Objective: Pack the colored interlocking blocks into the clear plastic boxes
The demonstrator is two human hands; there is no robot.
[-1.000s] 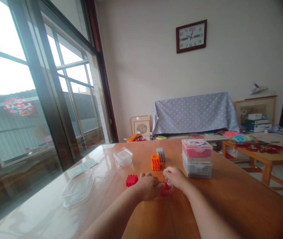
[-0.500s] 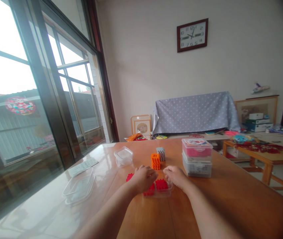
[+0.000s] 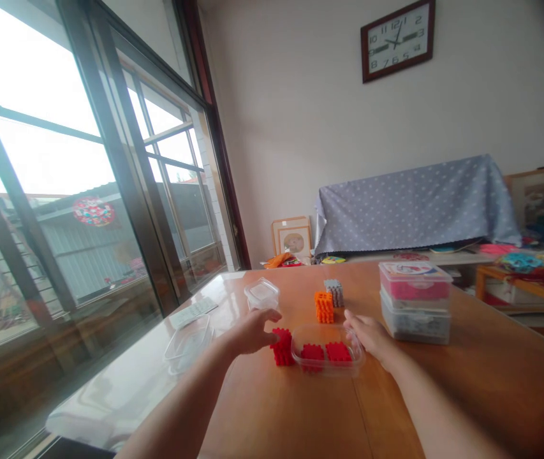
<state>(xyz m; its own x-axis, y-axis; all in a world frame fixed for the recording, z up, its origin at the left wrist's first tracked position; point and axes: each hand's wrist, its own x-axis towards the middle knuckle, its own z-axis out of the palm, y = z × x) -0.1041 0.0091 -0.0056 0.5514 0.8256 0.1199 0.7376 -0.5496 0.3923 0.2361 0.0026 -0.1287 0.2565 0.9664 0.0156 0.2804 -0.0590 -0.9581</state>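
A clear plastic tub (image 3: 328,368) with red toothed pieces (image 3: 338,351) in it stands on the table in front of me. Just left of the tub is a stack of red pieces (image 3: 283,347). My left hand (image 3: 255,330) is beside that stack, thumb and fingers apart, holding nothing. At the tub's right rim is my right hand (image 3: 366,333), its fingers curled near the edge; whether it grips the rim is too small to tell. An orange block stack (image 3: 324,308) and a grey one (image 3: 334,292) stand behind the tub.
Two stacked lidded boxes (image 3: 415,306) stand at the right. Left of my left hand lie a clear container (image 3: 262,293), clear lids (image 3: 189,344) and a paper sheet (image 3: 195,313). A window runs along the left side.
My left hand has moved left from over the tub to beside the red stack, its fingers spreading. The view has turned left, so everything on the table appears further right.
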